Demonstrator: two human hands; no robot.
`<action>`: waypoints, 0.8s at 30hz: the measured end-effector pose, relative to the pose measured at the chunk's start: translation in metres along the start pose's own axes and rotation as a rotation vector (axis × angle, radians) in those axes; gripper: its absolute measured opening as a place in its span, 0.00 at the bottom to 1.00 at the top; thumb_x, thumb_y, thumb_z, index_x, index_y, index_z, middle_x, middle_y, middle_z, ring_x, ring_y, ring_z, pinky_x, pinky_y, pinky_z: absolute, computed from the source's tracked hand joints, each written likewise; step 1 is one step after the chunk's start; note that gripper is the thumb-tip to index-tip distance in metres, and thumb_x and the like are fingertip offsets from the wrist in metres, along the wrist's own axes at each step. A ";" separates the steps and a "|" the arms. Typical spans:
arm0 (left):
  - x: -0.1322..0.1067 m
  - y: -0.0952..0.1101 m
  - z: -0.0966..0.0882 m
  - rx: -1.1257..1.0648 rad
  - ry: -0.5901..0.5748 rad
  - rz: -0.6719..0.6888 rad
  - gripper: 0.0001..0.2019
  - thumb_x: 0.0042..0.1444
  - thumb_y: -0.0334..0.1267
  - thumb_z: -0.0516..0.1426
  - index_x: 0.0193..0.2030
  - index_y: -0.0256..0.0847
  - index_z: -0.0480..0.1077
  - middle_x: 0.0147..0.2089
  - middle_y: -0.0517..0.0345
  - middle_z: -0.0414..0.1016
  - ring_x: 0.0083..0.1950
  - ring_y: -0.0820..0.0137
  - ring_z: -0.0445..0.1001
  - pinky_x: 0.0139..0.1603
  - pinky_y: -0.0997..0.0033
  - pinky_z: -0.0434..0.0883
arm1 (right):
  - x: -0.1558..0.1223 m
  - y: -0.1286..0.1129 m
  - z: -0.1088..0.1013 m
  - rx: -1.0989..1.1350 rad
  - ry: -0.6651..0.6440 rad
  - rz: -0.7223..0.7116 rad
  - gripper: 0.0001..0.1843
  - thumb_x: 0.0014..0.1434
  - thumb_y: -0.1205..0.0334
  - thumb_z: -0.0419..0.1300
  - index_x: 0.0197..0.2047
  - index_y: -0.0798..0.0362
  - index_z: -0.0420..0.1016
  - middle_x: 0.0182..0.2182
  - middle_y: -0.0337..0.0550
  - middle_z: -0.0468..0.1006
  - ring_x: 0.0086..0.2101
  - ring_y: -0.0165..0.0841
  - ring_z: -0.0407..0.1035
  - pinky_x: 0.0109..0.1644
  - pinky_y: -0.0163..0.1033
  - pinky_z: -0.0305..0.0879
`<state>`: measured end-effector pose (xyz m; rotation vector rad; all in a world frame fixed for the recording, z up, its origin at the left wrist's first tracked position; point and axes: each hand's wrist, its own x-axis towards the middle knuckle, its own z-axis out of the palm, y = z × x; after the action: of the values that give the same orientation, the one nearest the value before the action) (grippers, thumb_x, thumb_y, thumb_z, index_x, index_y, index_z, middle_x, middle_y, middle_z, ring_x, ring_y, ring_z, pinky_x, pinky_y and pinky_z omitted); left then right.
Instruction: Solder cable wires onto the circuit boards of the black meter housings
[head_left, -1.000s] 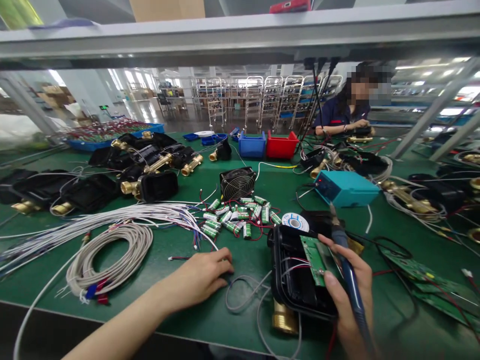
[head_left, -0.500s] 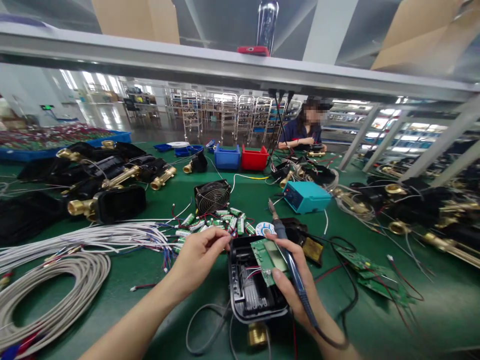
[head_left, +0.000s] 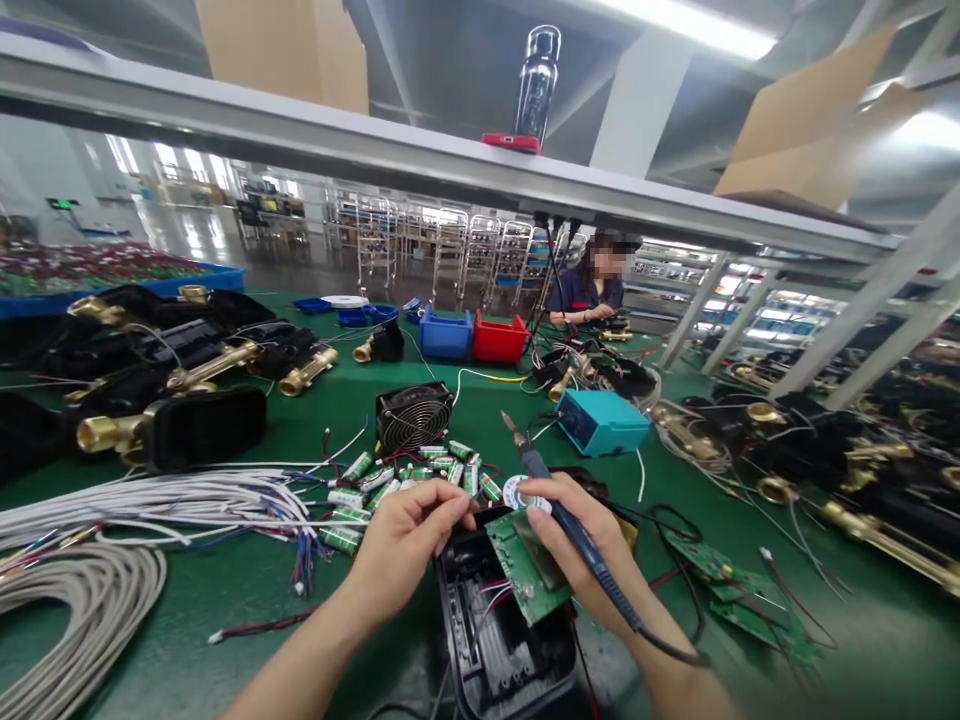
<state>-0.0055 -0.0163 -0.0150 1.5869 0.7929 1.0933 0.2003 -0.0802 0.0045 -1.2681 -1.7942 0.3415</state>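
A black plastic housing (head_left: pixel 511 672) lies open in front of me. Over it a green circuit board (head_left: pixel 529 588) sits tilted, with thin wires running down inside. My right hand (head_left: pixel 574 530) is wrapped round a soldering iron (head_left: pixel 534 462), whose tip points up and away; its thumb lies by the board's upper edge. My left hand (head_left: pixel 412 540) is pinched closed at the housing's far left rim, and what its fingertips hold is hidden. Just beyond are several green-and-white batteries (head_left: pixel 360 466) and a solder reel (head_left: pixel 517 492), partly covered by my right hand.
A small fan (head_left: pixel 414 418) and a teal soldering station (head_left: pixel 604 420) stand farther back. White cables (head_left: pixel 202 500) and a grey coil (head_left: pixel 82 620) lie left. Brass-fitted housings (head_left: pixel 206 425) flank both sides. Spare boards (head_left: pixel 739 590) lie right. A person (head_left: pixel 592 280) sits opposite.
The view has tilted up, so the housing sits lower and its brass fitting has left the picture. My right thumb has moved up from the board's lower part toward its upper edge.
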 end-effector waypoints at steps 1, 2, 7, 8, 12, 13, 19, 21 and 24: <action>-0.002 0.001 0.000 0.006 -0.001 0.016 0.16 0.59 0.47 0.57 0.29 0.37 0.77 0.24 0.58 0.75 0.20 0.76 0.59 0.21 0.76 0.56 | 0.008 -0.003 0.000 -0.036 -0.021 -0.048 0.11 0.68 0.60 0.56 0.49 0.48 0.77 0.40 0.43 0.76 0.40 0.33 0.74 0.46 0.37 0.71; -0.004 0.002 -0.001 0.011 -0.003 0.034 0.15 0.59 0.45 0.58 0.29 0.38 0.77 0.24 0.58 0.75 0.22 0.75 0.63 0.23 0.76 0.60 | 0.014 -0.005 0.001 -0.060 -0.047 -0.096 0.10 0.68 0.61 0.56 0.49 0.48 0.78 0.39 0.43 0.75 0.39 0.33 0.73 0.45 0.37 0.71; -0.013 0.002 -0.001 0.176 -0.026 0.241 0.11 0.62 0.38 0.56 0.31 0.41 0.77 0.29 0.57 0.79 0.32 0.69 0.75 0.36 0.72 0.69 | 0.026 -0.012 0.011 -0.091 -0.110 -0.202 0.07 0.66 0.66 0.59 0.42 0.48 0.78 0.36 0.42 0.72 0.39 0.34 0.71 0.43 0.39 0.68; -0.015 0.000 0.000 0.228 -0.027 0.293 0.11 0.64 0.36 0.55 0.32 0.41 0.77 0.30 0.57 0.79 0.32 0.69 0.75 0.35 0.73 0.69 | 0.025 -0.013 0.012 -0.085 -0.116 -0.199 0.06 0.65 0.66 0.60 0.40 0.48 0.78 0.34 0.41 0.72 0.38 0.34 0.70 0.43 0.39 0.67; -0.018 -0.003 0.002 0.334 0.000 0.412 0.11 0.66 0.32 0.53 0.34 0.41 0.75 0.30 0.59 0.79 0.32 0.71 0.76 0.34 0.76 0.70 | 0.020 -0.016 0.009 -0.032 -0.132 -0.172 0.04 0.65 0.66 0.61 0.38 0.48 0.76 0.32 0.38 0.70 0.38 0.33 0.69 0.43 0.38 0.64; -0.018 -0.003 0.003 0.342 0.004 0.429 0.11 0.66 0.31 0.53 0.34 0.41 0.75 0.30 0.59 0.79 0.32 0.72 0.77 0.33 0.77 0.70 | 0.020 -0.016 0.008 -0.018 -0.135 -0.170 0.04 0.65 0.66 0.61 0.39 0.48 0.76 0.32 0.38 0.70 0.38 0.33 0.69 0.43 0.38 0.64; -0.019 -0.002 0.004 0.385 0.008 0.478 0.11 0.65 0.29 0.53 0.35 0.41 0.73 0.30 0.60 0.78 0.32 0.72 0.77 0.34 0.78 0.70 | 0.017 -0.011 0.007 0.044 -0.138 -0.177 0.04 0.66 0.60 0.61 0.42 0.46 0.77 0.34 0.38 0.70 0.38 0.33 0.68 0.44 0.38 0.63; -0.020 -0.001 0.004 0.390 -0.001 0.482 0.11 0.65 0.29 0.52 0.35 0.42 0.74 0.30 0.60 0.78 0.32 0.72 0.77 0.33 0.79 0.70 | 0.016 -0.009 0.007 0.057 -0.132 -0.173 0.05 0.67 0.59 0.60 0.42 0.46 0.78 0.34 0.38 0.70 0.38 0.33 0.68 0.44 0.38 0.64; -0.020 0.001 0.004 0.399 -0.007 0.484 0.11 0.65 0.29 0.53 0.35 0.42 0.74 0.29 0.62 0.78 0.30 0.73 0.77 0.31 0.79 0.70 | 0.016 -0.008 0.008 0.069 -0.112 -0.163 0.07 0.67 0.56 0.60 0.41 0.47 0.79 0.33 0.38 0.70 0.37 0.33 0.68 0.44 0.39 0.64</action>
<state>-0.0093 -0.0362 -0.0199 2.1957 0.6637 1.3230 0.1879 -0.0679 0.0125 -1.0643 -1.9496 0.3854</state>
